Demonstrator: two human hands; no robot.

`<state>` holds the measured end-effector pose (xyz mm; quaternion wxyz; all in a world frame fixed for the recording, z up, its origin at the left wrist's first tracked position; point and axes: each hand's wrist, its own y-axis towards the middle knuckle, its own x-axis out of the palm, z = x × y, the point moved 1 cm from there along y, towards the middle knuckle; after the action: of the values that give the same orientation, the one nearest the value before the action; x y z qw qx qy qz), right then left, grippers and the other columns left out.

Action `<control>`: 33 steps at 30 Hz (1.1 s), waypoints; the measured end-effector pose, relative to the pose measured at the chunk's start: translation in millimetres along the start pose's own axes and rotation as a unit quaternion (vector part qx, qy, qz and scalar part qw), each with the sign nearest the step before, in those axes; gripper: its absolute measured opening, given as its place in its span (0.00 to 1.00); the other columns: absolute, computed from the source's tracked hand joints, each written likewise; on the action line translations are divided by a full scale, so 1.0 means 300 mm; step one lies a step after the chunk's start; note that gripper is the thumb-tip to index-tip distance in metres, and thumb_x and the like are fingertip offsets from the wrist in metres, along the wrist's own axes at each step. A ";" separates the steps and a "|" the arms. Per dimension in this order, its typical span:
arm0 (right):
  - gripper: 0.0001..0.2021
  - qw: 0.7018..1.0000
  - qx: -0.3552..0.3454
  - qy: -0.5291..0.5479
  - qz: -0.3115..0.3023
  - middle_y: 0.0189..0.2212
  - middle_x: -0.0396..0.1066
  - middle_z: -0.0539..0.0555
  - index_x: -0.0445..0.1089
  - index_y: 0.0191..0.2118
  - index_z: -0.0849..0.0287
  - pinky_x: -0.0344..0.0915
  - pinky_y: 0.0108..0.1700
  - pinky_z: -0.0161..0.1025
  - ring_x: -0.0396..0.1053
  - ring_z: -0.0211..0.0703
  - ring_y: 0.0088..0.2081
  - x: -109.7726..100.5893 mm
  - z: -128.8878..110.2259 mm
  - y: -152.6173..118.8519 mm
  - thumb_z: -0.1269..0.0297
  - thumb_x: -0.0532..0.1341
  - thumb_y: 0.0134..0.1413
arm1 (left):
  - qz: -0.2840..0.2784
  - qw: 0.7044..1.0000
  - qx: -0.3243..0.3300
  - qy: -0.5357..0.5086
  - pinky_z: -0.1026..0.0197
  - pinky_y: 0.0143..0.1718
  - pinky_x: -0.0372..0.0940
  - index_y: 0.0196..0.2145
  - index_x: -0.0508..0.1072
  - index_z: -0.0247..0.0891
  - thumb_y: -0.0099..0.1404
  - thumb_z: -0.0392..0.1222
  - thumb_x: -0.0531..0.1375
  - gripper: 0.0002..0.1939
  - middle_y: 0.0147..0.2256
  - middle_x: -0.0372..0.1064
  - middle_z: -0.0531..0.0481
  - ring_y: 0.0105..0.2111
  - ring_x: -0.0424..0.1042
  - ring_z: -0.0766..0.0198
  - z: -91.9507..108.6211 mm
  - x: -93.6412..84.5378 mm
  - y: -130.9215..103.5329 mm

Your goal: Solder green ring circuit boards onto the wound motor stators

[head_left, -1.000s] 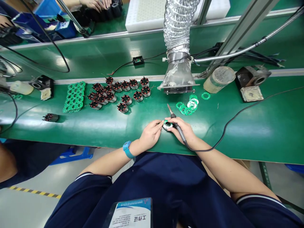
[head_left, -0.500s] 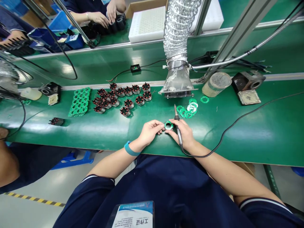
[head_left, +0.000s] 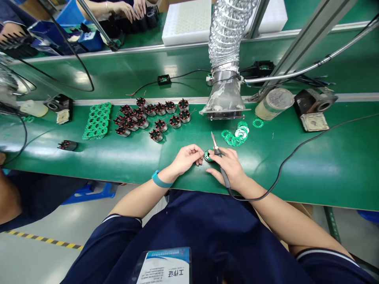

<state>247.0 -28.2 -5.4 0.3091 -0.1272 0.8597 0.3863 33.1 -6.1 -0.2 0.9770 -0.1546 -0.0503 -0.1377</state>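
My left hand (head_left: 189,158) is closed in a pinch at the left edge of a small motor stator topped with a green ring board (head_left: 206,156). A soldering iron (head_left: 225,178) lies across my right hand (head_left: 232,167), held against the palm, its tip pointing up and away from me. Fingers of that same hand reach over the ring board and touch it, hiding its right side; the thumb stands apart below. Loose green ring boards (head_left: 233,138) lie in a heap just beyond my right hand.
Several copper-wound stators (head_left: 155,135) stand left of centre, beside a stack of green board panels (head_left: 97,121). A fume extraction hood (head_left: 225,102) hangs ahead. Right of it are a cloudy jar (head_left: 274,104) and an iron stand (head_left: 315,106). Co-workers' hands (head_left: 126,11) show at upper left.
My right fingers have moved left onto the top of the ring board, and the thumb has come away from it. The soldering iron now leans further left. The whole view has shifted slightly.
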 end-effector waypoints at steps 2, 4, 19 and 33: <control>0.30 1.000 0.011 0.003 0.023 0.54 0.77 0.61 0.57 0.70 0.51 0.65 0.58 0.61 0.72 0.59 0.57 -0.028 -0.012 0.004 0.54 0.61 0.67 | -0.002 1.000 0.001 0.009 0.68 0.27 0.65 0.33 0.71 0.34 0.63 0.50 0.68 0.16 0.23 0.72 0.52 0.21 0.69 0.71 0.002 -0.001 0.004; 0.34 0.999 0.037 0.014 0.031 0.49 0.79 0.61 0.47 0.74 0.53 0.66 0.57 0.59 0.74 0.58 0.53 -0.062 -0.030 0.008 0.48 0.55 0.70 | -0.006 1.000 -0.007 0.020 0.68 0.26 0.66 0.33 0.72 0.34 0.63 0.48 0.68 0.15 0.23 0.73 0.52 0.21 0.69 0.71 0.008 -0.004 0.011; 0.13 0.983 0.142 0.106 0.052 0.38 0.82 0.54 0.74 0.53 0.51 0.74 0.41 0.47 0.77 0.44 0.33 -0.112 -0.121 0.007 0.66 0.64 0.64 | -0.043 0.997 -0.010 0.066 0.68 0.26 0.68 0.33 0.71 0.34 0.63 0.46 0.68 0.13 0.24 0.73 0.52 0.22 0.73 0.70 0.030 -0.017 0.037; 0.14 0.985 0.124 0.106 0.054 0.36 0.82 0.54 0.75 0.54 0.51 0.75 0.42 0.49 0.79 0.47 0.34 -0.113 -0.115 0.004 0.65 0.64 0.64 | -0.041 0.996 -0.002 0.082 0.68 0.26 0.67 0.33 0.71 0.34 0.63 0.44 0.67 0.11 0.24 0.72 0.52 0.22 0.72 0.71 0.029 -0.017 0.040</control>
<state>257.8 -53.8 34.0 0.2082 -0.0815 0.9343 0.2776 31.0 8.9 3.8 0.9711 -0.1422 0.0238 -0.1904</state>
